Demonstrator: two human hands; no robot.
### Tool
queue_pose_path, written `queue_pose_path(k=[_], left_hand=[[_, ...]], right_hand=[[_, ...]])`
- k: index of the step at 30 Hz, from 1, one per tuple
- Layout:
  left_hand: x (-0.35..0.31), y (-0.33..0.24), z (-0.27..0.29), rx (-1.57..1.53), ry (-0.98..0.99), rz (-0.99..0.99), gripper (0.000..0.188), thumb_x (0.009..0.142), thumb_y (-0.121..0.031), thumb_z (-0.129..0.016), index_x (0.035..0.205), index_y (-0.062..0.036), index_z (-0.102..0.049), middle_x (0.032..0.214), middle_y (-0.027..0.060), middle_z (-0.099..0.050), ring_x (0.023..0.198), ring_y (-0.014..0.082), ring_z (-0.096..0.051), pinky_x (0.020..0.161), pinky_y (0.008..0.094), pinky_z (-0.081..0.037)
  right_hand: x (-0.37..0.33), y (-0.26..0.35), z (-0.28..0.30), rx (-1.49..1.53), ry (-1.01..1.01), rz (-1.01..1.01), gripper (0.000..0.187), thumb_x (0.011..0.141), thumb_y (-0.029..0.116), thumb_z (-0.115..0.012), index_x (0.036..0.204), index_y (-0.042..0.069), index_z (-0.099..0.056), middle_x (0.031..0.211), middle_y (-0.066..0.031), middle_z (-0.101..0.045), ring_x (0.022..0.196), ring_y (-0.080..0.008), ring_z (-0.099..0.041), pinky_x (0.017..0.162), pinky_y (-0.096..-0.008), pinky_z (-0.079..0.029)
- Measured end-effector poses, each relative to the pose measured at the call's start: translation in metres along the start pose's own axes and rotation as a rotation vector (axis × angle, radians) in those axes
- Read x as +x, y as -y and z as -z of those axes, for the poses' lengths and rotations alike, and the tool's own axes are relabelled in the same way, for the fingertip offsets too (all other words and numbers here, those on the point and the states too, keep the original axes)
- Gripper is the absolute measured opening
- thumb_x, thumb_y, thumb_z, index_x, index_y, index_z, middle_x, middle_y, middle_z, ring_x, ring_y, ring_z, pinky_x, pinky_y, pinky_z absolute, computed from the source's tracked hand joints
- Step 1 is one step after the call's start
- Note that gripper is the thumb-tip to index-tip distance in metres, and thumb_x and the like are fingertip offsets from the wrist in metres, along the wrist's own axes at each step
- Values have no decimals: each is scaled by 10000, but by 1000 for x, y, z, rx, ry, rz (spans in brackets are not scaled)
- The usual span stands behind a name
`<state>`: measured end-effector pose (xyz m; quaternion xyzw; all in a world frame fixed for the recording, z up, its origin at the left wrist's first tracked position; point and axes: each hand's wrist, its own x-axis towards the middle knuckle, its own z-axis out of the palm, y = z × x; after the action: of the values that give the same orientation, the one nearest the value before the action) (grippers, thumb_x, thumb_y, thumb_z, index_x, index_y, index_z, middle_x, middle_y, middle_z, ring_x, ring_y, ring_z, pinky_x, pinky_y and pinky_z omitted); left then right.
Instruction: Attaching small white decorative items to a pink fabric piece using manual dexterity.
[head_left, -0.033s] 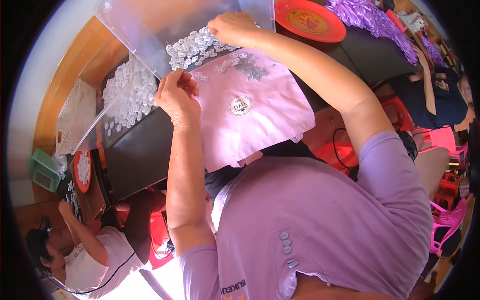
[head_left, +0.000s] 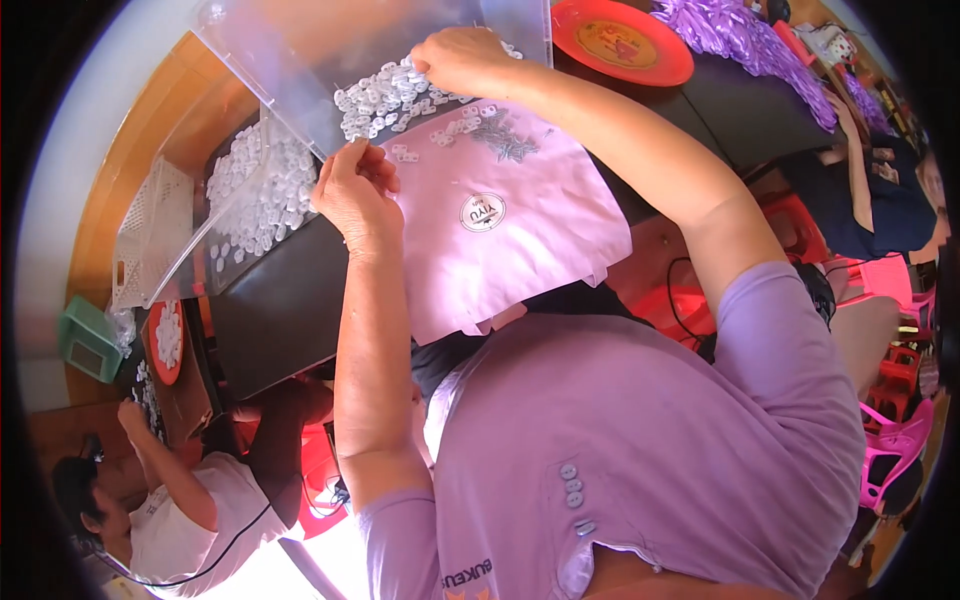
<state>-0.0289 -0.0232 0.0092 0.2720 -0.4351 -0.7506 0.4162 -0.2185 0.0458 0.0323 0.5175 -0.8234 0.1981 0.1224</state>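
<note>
My left hand (head_left: 357,195) is by the near corner of a clear plastic bin (head_left: 300,135), its thumb and fingers curled together; anything between them is too small to make out. My right hand (head_left: 465,62) reaches over the heap of small white plastic pieces (head_left: 385,97) in the bin, fingertips closed down at the heap's edge. What it pinches is hidden. Under both forearms a pink apron (head_left: 540,225) with a round printed badge spreads up to the bin. On its far part lie a small pile of grey slivers (head_left: 505,138) and several white pieces (head_left: 405,154).
More white pieces (head_left: 262,185) lie in a heap to the left, behind clear plastic. A red plate (head_left: 635,45) and a bundle of shiny purple strips (head_left: 735,50) are at the far right. Two other people sit nearby, one (head_left: 205,510) lower left, one (head_left: 870,200) at right.
My right hand has shifted very slightly to the left over the white pieces. My left hand stays where it was.
</note>
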Motion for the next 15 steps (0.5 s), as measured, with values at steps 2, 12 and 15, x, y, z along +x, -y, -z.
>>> queue_pose_path(k=[2, 12, 15], left_hand=[[3, 2, 3, -2, -8, 16, 92, 794, -48, -590, 754, 33, -572, 634, 100, -561, 474, 168, -494, 394, 289, -354], [2, 3, 2, 14, -6, 73, 98, 790, -53, -588, 754, 36, -572, 623, 96, -560, 460, 170, -485, 397, 288, -360], [3, 3, 3, 31, 17, 92, 101, 803, -42, -591, 825, 57, -591, 673, 116, -569, 522, 191, -516, 432, 301, -375]], right_hand=[[5, 12, -5, 10, 43, 114, 177, 756, 127, -563, 881, 110, -688, 844, -112, -681, 852, -323, -656, 694, -455, -503], [34, 7, -30, -92, 158, 41, 177, 780, 132, -558, 887, 168, -694, 936, -73, -681, 965, -286, -639, 799, -463, -464], [31, 8, -32, -64, 120, 79, 155, 780, 134, -565, 863, 165, -693, 919, -69, -681, 918, -283, -642, 793, -469, -459]])
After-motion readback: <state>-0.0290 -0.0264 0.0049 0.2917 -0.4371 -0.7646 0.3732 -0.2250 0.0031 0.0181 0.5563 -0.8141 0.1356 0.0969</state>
